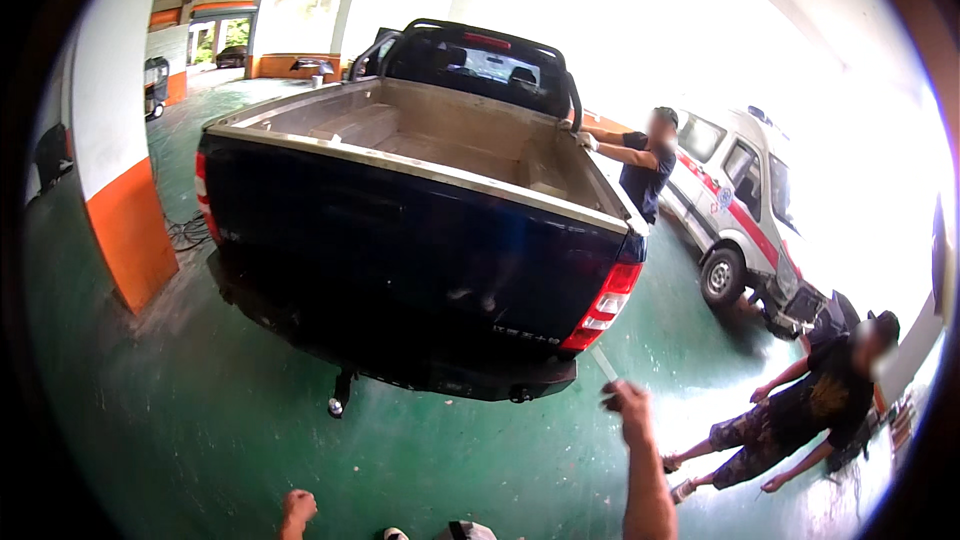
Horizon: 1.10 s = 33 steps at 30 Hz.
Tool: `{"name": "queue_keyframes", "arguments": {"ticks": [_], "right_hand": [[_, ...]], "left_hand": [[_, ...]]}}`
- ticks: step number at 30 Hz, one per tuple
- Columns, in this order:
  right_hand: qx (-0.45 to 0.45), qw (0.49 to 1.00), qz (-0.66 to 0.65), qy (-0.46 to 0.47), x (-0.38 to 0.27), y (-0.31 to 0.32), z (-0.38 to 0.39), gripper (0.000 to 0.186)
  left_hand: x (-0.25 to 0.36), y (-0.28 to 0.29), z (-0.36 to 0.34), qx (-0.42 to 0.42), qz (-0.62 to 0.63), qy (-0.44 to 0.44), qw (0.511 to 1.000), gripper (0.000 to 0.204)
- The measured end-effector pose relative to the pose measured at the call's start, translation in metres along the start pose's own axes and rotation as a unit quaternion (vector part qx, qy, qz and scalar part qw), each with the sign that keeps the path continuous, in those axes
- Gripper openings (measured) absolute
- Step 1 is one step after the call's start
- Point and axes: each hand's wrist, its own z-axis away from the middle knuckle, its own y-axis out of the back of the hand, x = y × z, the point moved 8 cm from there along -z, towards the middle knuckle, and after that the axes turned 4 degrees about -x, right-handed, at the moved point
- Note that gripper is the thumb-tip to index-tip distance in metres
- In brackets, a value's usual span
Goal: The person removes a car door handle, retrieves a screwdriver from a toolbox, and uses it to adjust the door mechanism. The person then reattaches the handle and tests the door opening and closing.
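Note:
My right hand (627,405) is raised with its fingers closed on a pale, narrow flat strip (604,363). The strip points up toward the red and clear tail light (606,307) at the rear right corner of a dark blue pickup truck (400,240); I cannot tell whether they touch. Low in the view, my left hand (298,507) is curled closed, apart from the truck, with nothing visible in it. The truck's tailgate is up, and its cargo bed (440,120) is open above. A tow ball (336,406) hangs below the rear bumper (400,365).
A gloved person (645,165) leans on the bed's right side. Another person (815,400) stands bent at the right. Behind them is a white van (735,190) with a red stripe. An orange and white pillar (135,230) rises at the left, with cables (188,232) beside it.

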Motion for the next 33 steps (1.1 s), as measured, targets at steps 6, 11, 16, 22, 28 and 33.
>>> {"name": "queue_keyframes", "arguments": {"ticks": [6, 11, 16, 22, 28, 33], "right_hand": [[0.202, 0.963, 0.076, 0.161, -0.103, 0.058, -0.157, 0.031], [0.291, 0.906, 0.213, 0.222, -0.124, 0.067, -0.313, 0.026], [0.323, 0.831, 0.442, 0.095, -0.15, 0.053, -0.422, 0.034], [0.369, 0.779, 0.492, 0.124, -0.17, 0.052, -0.505, 0.034], [0.342, 0.743, 0.574, 0.035, -0.164, 0.049, -0.536, 0.034], [0.357, 0.73, 0.582, 0.043, -0.16, 0.038, -0.536, 0.033]], "left_hand": [[0.149, -0.033, -0.015, 0.082, -0.173, -0.019, 0.981, 0.017], [0.115, -0.067, -0.043, 0.045, -0.208, 0.045, 0.976, 0.017], [0.138, -0.107, -0.082, 0.021, -0.234, 0.083, 0.968, 0.017], [0.178, -0.142, -0.137, 0.007, -0.248, 0.09, 0.965, 0.018], [0.212, -0.162, -0.174, -0.002, -0.253, 0.081, 0.964, 0.018], [0.225, -0.162, -0.194, -0.016, -0.27, 0.082, 0.959, 0.019]]}}
